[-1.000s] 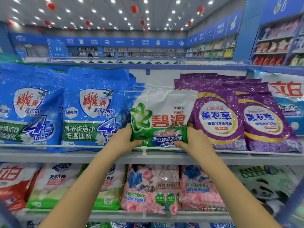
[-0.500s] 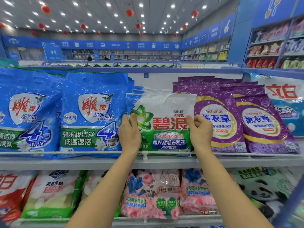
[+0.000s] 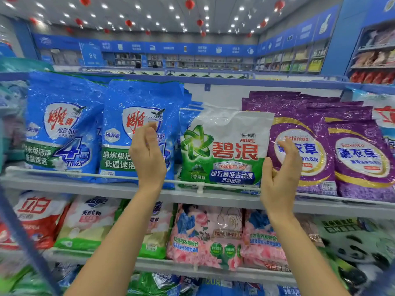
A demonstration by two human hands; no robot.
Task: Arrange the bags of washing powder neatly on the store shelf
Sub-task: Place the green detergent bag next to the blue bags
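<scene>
**PERSON: VISIBLE BODY PARTS**

Two limbs are in view. The bare left forearm [image 3: 111, 242] enters the frame at 7 o'clock, and the bare right forearm [image 3: 303, 253] enters at 5 o'clock. Both are uncovered from frame edge to wrist. The left hand [image 3: 147, 154] and right hand [image 3: 280, 178] are bare, fingers included.

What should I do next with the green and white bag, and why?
Probably flatten the top of the green and white bag with the right hand. The bag already stands behind the rail, between a blue bag and a purple bag. Both that hand and the left hand are open and hold nothing, but the top looks crumpled and uneven.
</scene>
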